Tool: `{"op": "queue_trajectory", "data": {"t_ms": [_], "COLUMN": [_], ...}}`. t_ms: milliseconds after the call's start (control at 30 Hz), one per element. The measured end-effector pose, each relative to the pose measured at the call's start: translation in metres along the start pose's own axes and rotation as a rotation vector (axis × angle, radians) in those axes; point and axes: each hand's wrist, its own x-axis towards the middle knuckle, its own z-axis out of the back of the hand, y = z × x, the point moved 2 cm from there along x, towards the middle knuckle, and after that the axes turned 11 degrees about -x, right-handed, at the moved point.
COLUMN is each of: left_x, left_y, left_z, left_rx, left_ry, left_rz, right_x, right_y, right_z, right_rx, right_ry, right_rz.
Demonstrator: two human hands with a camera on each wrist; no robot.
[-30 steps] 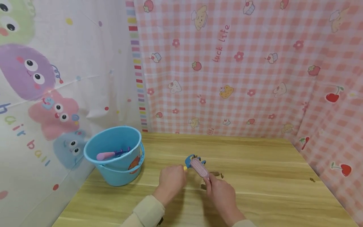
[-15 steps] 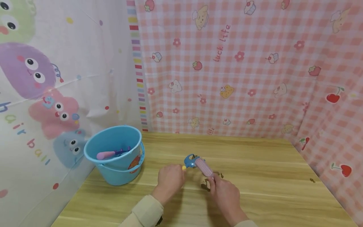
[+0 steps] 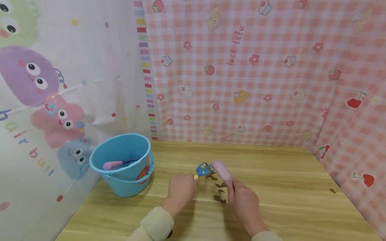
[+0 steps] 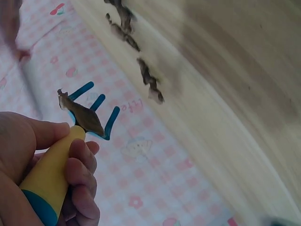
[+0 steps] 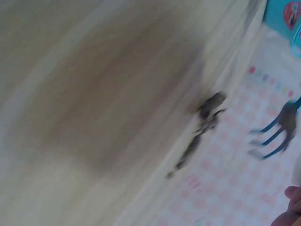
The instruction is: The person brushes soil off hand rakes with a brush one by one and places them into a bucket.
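In the head view my left hand (image 3: 182, 190) grips the yellow handle of a blue-pronged toy hand rake (image 3: 203, 169), held above the table. A brown lump (image 4: 83, 114) clings to the rake head, clearest in the left wrist view. My right hand (image 3: 245, 204) holds a pale pink brush (image 3: 222, 170) by its handle; the brush is tilted and just right of the prongs. Ragged brown scraps (image 3: 219, 196) lie on the table below, between both hands. In the right wrist view only a fingertip of that hand shows at the right edge.
At the left of the wood-grain table (image 3: 280, 177) stands a blue bucket (image 3: 126, 184) with a pink-handled tool (image 3: 113, 165) inside. A small brown bit (image 3: 332, 190) lies far right. Patterned cloths (image 3: 241, 77) hang behind and at the sides.
My right hand has drawn the brush away from the rake, to the right. The brush has turned more edge-on. More brown scraps are visible beside the prongs. My left hand has barely moved.
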Motion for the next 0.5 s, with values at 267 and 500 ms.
{"op": "queue_trajectory", "data": {"t_ms": [267,500], "left_x": [-0.004,-0.001], "left_y": [-0.004,-0.002], "left_z": [-0.001,0.000], "left_rx": [-0.038,-0.084], "left_ry": [-0.086,-0.007], "left_rz": [-0.060,-0.013], "right_x": [-0.008,-0.010], "right_y": [0.018,0.008], "right_z": [-0.005,-0.009], "right_rx": [-0.058,-0.072], "right_ry": [-0.011,-0.015], "right_rz": [0.069,0.030]}}
